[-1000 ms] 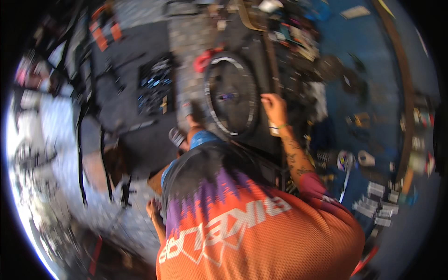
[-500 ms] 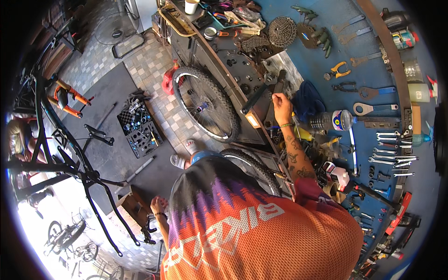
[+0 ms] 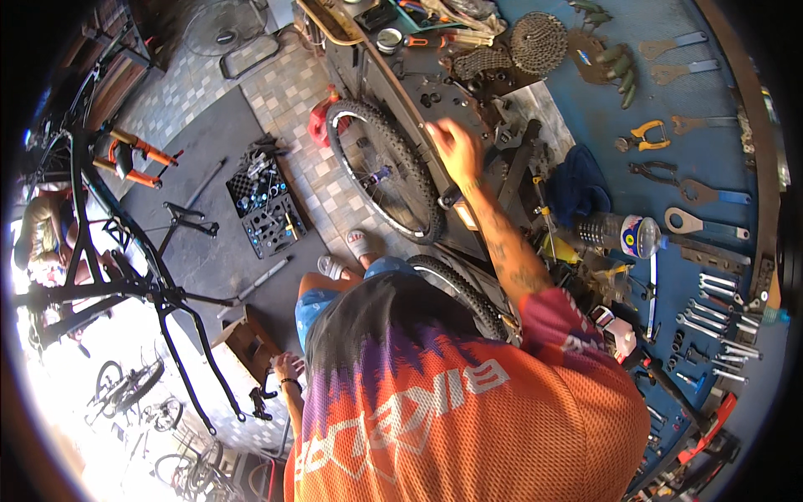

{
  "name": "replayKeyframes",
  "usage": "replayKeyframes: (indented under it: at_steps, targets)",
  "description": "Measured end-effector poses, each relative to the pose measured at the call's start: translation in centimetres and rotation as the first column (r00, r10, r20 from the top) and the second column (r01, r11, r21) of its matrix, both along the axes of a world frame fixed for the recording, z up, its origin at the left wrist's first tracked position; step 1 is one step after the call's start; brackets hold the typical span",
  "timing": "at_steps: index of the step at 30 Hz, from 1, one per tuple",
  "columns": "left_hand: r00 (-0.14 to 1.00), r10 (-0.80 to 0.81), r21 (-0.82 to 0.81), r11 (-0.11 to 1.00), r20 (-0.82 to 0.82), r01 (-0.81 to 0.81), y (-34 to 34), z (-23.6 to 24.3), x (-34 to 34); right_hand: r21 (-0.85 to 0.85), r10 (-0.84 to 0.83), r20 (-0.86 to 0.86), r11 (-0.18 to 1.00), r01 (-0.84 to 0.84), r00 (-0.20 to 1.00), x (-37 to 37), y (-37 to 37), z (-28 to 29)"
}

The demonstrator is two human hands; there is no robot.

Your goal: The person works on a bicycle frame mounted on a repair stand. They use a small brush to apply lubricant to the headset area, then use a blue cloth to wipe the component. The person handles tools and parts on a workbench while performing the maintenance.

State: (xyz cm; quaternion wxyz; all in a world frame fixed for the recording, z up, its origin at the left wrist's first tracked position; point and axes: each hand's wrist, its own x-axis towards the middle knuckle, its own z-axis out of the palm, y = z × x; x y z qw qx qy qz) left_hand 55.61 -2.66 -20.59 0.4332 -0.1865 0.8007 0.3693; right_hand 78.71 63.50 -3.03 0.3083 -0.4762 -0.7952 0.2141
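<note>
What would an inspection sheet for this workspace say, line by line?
Surface: flat dark mat on pale checkered floor tiles; blue flat board with long steel wrenches.
Job's things: round spoked bicycle wheel with black knobbly tyre, beside the long dark workbench; brown open cardboard box.
Clutter: round grey metal cassette; clear plastic bottle with blue cap.
Grips: right grip near the workbench edge, fingers curled; left grip near the box; contents unclear in both.
Cables: nothing seen clearly.
Surroundings: black tubular bicycle frame; orange two-legged fork; another person at far left.
</note>
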Motion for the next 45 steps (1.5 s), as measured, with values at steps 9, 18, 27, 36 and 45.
replayKeyframes:
  at_steps: [9,18,27,36,45]
  targets:
    - [0.998,0.053,-0.043,0.998,0.02,-0.052,-4.9,2.1,8.1,0.337,0.274,0.279,0.87,-0.361,0.92,-16.5,15.6,-0.4]
    - [0.806,0.589,0.01,0.808,-0.057,-0.589,-6.6,4.6,17.2,0.432,0.062,0.326,0.877,-0.208,0.943,-12.3,26.3,-1.4]
    - [0.579,0.811,0.151,0.584,-0.081,-0.797,-8.4,3.5,19.9,-0.134,0.322,-0.32,0.916,-0.378,0.891,-17.6,-5.2,8.3]
    - [0.266,0.843,0.384,0.465,-0.467,-0.798,-7.7,5.7,18.2,-0.576,0.539,-0.603,0.216,-0.789,0.588,-19.0,-26.9,2.7]
    - [0.325,0.511,0.3,0.799,-0.796,-0.522,-11.6,17.6,3.2,-0.572,0.634,-0.657,-0.067,-0.818,0.407,-20.6,-38.7,5.1]
